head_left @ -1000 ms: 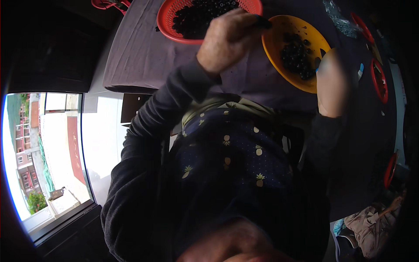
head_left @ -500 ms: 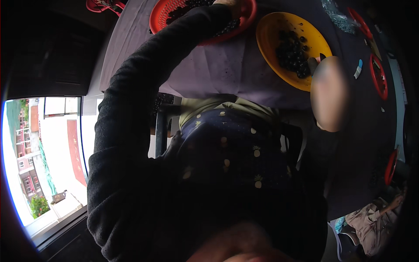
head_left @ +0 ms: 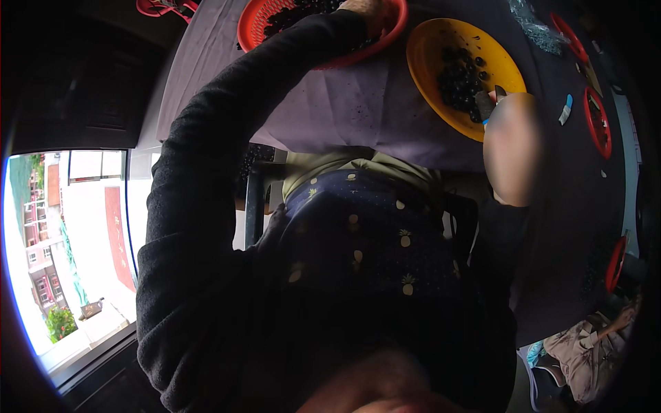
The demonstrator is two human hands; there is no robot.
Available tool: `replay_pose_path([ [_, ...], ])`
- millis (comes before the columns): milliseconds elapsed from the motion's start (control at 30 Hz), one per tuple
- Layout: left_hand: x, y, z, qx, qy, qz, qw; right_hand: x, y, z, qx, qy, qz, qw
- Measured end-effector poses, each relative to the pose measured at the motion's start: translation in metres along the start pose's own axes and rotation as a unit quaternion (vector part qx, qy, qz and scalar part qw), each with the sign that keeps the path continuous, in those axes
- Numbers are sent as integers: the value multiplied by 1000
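Observation:
My left hand (head_left: pixel 363 8) reaches into a red perforated basket (head_left: pixel 255 20) at the top edge. Around it lie many small dark pieces (head_left: pixel 292 19); its fingers are hidden. At the near right rim of a yellow oval bowl (head_left: pixel 425 62) is my right hand (head_left: pixel 513 148), blurred and seemingly closed. From its top, over the bowl, stick out a dark grey stub (head_left: pixel 485 104) with a bit of blue and a dark pointed piece (head_left: pixel 500 91). I cannot make out what these are. Shiny round dark berry-like pieces (head_left: pixel 460 86) lie in the bowl.
A purple-grey cloth (head_left: pixel 344 110) covers the table. To the right are a blue-and-white strip (head_left: pixel 565 110), a crumpled clear bag (head_left: pixel 536 27) and several red-rimmed containers (head_left: pixel 597 124). Another person's sleeve (head_left: pixel 591 340) shows at lower right.
My right hand has shifted slightly left, and the grey stub with it; a bit of blue now shows there. My left hand stays at the red basket, slightly farther right.

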State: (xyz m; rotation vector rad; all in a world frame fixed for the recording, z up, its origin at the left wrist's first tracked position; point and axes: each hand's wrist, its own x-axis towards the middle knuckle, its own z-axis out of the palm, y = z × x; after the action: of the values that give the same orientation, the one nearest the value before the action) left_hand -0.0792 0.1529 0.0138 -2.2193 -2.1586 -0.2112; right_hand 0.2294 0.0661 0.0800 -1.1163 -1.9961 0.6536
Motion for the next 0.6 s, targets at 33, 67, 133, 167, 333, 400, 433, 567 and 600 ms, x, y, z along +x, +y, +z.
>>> replay_pose_path([
  [33, -4, 0, -6, -14, -3, 50, 999, 1, 1, 0, 9, 4, -4, 1000],
  [67, -5, 0, -6, -15, -4, 51, 999, 2, 2, -1, 9, 4, -3, 1000],
  [133, -6, 0, -3, 50, 4, 79, 996, 4, 3, -2, 8, 30, -26, 999],
  [167, -6, 0, -1, 82, 8, 94, 992, 4, 2, -2, 8, 30, -25, 999],
  [333, -3, -2, -5, 111, -26, 75, 991, 4, 3, 0, 46, 36, -38, 998],
  [400, -8, 1, -12, 44, -11, 46, 998, 3, 1, -4, 31, 19, -19, 999],
  [433, -10, 3, -16, -23, 5, 15, 1000, 3, 0, -6, 17, 1, 0, 1000],
  [567, -1, -5, -6, -31, 17, 11, 999, 2, -4, -5, 10, -9, 12, 1000],
  [600, 0, -7, -5, -32, 20, 9, 999, 2, -1, -1, 30, 9, -14, 999],
])
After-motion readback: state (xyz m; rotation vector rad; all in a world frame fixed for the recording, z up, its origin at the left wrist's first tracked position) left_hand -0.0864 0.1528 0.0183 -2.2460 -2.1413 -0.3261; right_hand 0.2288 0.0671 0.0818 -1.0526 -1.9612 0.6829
